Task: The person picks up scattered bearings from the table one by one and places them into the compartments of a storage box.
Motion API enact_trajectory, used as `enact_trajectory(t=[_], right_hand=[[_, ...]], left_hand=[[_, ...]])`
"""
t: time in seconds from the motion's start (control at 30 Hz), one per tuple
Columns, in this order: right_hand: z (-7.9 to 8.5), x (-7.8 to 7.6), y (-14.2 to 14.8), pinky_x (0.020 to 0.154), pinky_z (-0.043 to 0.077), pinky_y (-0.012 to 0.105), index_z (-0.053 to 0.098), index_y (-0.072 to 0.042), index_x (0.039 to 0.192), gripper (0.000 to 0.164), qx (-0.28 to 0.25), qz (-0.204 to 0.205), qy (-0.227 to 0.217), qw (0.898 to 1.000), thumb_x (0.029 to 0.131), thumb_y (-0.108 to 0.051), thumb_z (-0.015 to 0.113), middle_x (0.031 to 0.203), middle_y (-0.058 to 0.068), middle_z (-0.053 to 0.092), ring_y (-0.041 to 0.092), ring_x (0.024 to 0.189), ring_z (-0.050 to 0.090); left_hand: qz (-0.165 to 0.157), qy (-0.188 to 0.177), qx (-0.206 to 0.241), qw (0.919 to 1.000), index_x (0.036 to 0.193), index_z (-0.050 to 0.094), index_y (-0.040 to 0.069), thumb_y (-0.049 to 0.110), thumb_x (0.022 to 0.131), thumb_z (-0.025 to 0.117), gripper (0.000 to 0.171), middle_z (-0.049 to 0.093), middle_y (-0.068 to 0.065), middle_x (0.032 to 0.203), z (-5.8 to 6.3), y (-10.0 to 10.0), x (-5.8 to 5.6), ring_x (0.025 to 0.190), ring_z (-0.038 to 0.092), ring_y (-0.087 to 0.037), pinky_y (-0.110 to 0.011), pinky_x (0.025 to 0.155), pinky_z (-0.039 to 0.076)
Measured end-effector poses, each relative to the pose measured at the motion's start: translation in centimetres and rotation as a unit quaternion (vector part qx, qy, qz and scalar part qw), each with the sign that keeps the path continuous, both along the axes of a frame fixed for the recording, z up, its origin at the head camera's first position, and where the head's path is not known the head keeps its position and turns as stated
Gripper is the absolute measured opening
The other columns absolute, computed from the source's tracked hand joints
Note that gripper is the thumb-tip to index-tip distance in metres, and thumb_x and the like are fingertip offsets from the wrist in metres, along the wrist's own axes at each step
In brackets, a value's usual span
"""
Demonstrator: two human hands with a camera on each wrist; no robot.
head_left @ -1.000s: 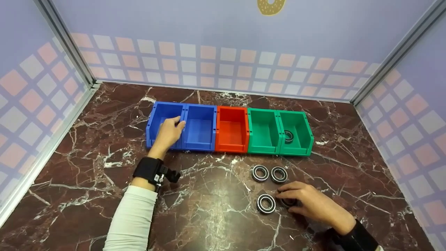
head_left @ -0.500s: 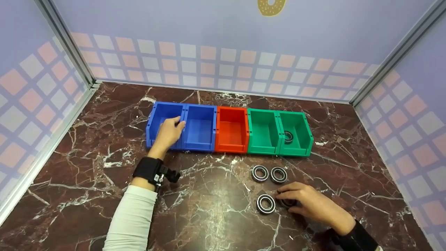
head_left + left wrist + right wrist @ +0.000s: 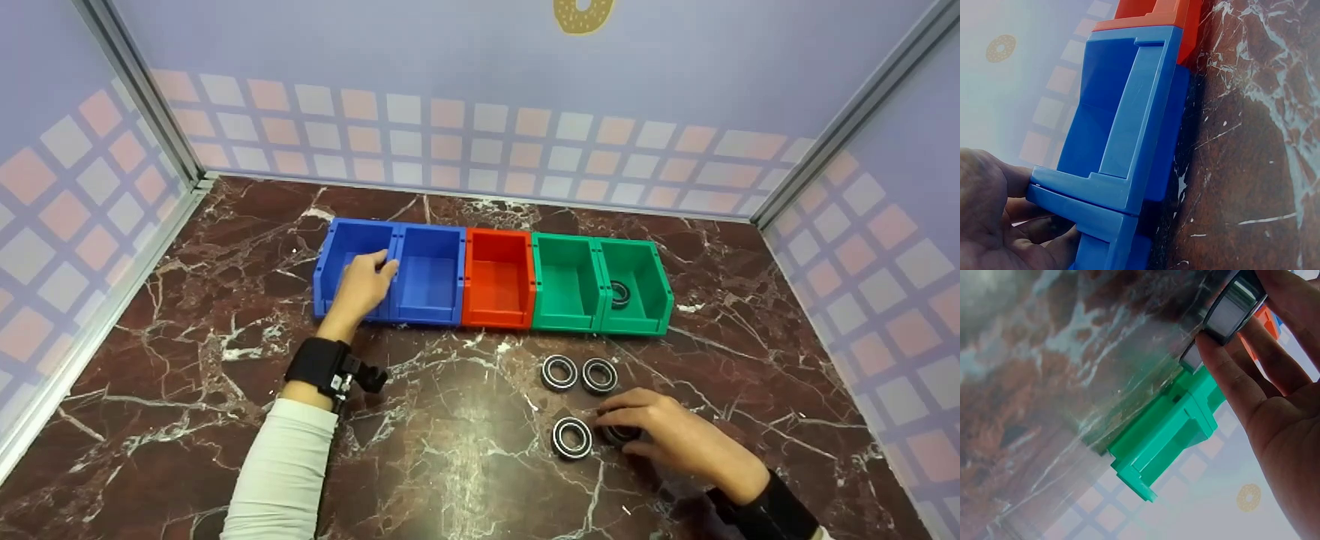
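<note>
In the head view my left hand (image 3: 361,281) reaches into the leftmost blue bin (image 3: 360,234). Thumb and fingers pinch the wall it shares with the second blue bin (image 3: 430,281); the left wrist view shows the thumb on that bin's side. At lower right my right hand (image 3: 671,435) pinches a ball bearing (image 3: 1233,312) that rests on or close to the tabletop, partly hidden by the fingers. Beside it lies another bearing (image 3: 572,454). Two more, a left bearing (image 3: 559,388) and a right bearing (image 3: 599,391), lie side by side nearer the bins.
A red bin (image 3: 499,281) and two green bins, the inner (image 3: 568,285) and the outer (image 3: 649,292), continue the row rightward. One bearing (image 3: 625,300) leans inside the outer green bin. Panel walls enclose the dark marbled table (image 3: 450,435) at the back and sides.
</note>
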State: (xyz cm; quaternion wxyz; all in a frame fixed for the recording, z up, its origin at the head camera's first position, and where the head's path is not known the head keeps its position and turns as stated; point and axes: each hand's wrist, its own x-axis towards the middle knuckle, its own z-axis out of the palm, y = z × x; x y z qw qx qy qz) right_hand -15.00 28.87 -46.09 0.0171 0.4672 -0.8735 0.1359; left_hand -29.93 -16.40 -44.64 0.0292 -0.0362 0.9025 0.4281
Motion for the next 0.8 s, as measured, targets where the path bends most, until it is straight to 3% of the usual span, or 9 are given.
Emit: enact_trajectory(t=[0.8], right_hand=[[2.3,-0.6,-0.2,0.086,0.059,0.039,0.072,-0.014,0.115,0.048,0.013,-0.028,0.007,0.999,0.070,-0.006,0.086,0.124,0.007,0.066,0.024,0.110,0.064]], left_hand=[[0.002,0.001,0.000,1.0000,0.150,0.037,-0.002,0.029,0.106,0.043,0.054,0.039,-0.019,0.155,0.0,-0.1,0.0,0.147,0.033,-0.033,-0.047,0.121,0.031]])
